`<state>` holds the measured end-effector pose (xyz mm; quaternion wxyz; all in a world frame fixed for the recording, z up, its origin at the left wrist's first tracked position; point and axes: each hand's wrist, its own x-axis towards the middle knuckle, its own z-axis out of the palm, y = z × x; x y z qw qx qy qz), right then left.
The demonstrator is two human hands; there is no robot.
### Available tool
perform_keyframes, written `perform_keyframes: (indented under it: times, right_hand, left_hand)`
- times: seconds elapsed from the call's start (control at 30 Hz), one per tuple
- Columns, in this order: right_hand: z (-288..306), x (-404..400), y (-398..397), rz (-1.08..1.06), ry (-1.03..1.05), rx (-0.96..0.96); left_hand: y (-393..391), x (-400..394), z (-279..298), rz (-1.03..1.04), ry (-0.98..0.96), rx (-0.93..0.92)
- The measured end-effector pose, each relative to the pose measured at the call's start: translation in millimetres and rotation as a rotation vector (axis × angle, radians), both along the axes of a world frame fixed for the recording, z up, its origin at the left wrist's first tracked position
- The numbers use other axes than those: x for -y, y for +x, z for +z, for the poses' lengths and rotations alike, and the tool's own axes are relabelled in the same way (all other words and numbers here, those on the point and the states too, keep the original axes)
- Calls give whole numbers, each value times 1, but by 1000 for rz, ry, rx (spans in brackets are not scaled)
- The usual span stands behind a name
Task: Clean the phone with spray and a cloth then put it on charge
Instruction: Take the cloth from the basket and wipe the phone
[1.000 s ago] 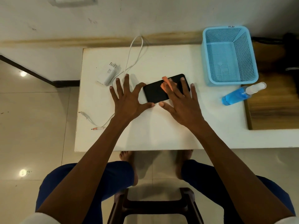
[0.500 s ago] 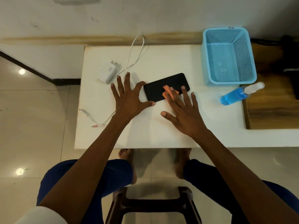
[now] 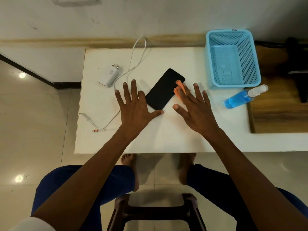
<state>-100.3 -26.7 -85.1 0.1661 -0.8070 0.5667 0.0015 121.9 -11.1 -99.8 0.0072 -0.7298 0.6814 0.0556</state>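
Observation:
A black phone (image 3: 164, 89) lies screen up and slanted on the white table (image 3: 166, 137). My left hand (image 3: 135, 105) lies flat with fingers spread beside the phone's left end, its thumb touching the near corner. My right hand (image 3: 194, 106) is flat with straight fingers and presses a small orange cloth (image 3: 180, 87) against the phone's right edge. A blue spray bottle (image 3: 243, 97) with a clear cap lies on its side to the right. A white charger plug (image 3: 109, 75) and its white cable (image 3: 133, 64) lie at the left, the cable's free end (image 3: 96, 130) near the table's left front.
A light blue plastic basket (image 3: 232, 59) stands at the back right of the table. A wooden surface (image 3: 280, 110) adjoins the table on the right with a dark object on it. A dark stool (image 3: 156, 212) stands between my knees.
The phone has turned from nearly level to a steeper slant. My right hand has slid the orange cloth to the phone's right edge. My left hand has stayed at the phone's left end.

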Motion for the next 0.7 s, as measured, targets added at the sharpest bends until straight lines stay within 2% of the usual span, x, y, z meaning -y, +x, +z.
perform_keyframes:
  times: [0.07,0.2,0.47,0.57,0.7]
  right_hand:
    - [2,0,-4,-1,17,-17]
    - [11,1,-13,-16,40,-6]
    - [17,-8,-26,-21,82,46]
    - [17,-8,-27,-21,66,66]
    - [17,-14,-38,-29,63,72]
  left_hand:
    - [-1,-3,4,-28,64,-16]
    - [4,-5,9,-99,177,-170]
    - [-8,9,3,-337,292,-245]
    - [-5,19,3,-375,266,-294]
    - [3,45,3,-348,135,-328]
